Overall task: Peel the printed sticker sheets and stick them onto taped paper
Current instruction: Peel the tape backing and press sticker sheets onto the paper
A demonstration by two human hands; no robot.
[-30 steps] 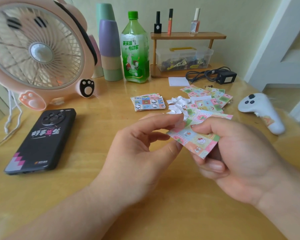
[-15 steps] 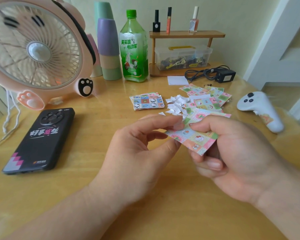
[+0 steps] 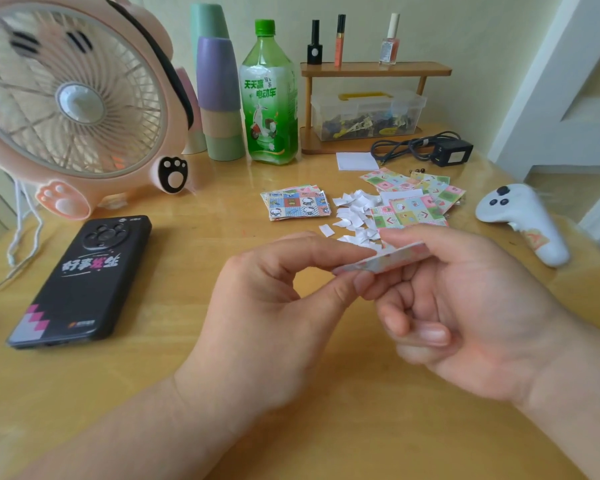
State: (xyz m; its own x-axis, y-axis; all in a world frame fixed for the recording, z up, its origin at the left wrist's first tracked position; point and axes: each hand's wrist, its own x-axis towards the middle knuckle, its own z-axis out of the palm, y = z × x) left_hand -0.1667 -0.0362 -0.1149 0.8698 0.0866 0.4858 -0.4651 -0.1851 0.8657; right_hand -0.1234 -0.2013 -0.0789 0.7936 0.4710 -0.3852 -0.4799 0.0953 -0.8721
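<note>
Both hands hold one small printed sticker sheet (image 3: 387, 260) above the table, now tilted almost edge-on so little of its print shows. My left hand (image 3: 274, 306) pinches its left corner between thumb and forefinger. My right hand (image 3: 465, 306) grips the right part with thumb on top and fingers curled under. Behind lie a stack of blue-patterned sticker sheets (image 3: 296, 201), a spread of pink and green sticker sheets (image 3: 413, 199), a heap of torn white backing scraps (image 3: 355, 216) and a plain white paper (image 3: 356, 161).
A black phone (image 3: 80, 282) lies at the left and a pink desk fan (image 3: 73, 98) stands behind it. Stacked cups (image 3: 219, 91), a green bottle (image 3: 271, 98), a wooden shelf (image 3: 374, 69) over a clear box, a black adapter (image 3: 451, 152) and a white controller (image 3: 523, 220) ring the sheets.
The held sheet has turned from face-up to nearly edge-on. Both hands stay on it and have shifted only slightly.
</note>
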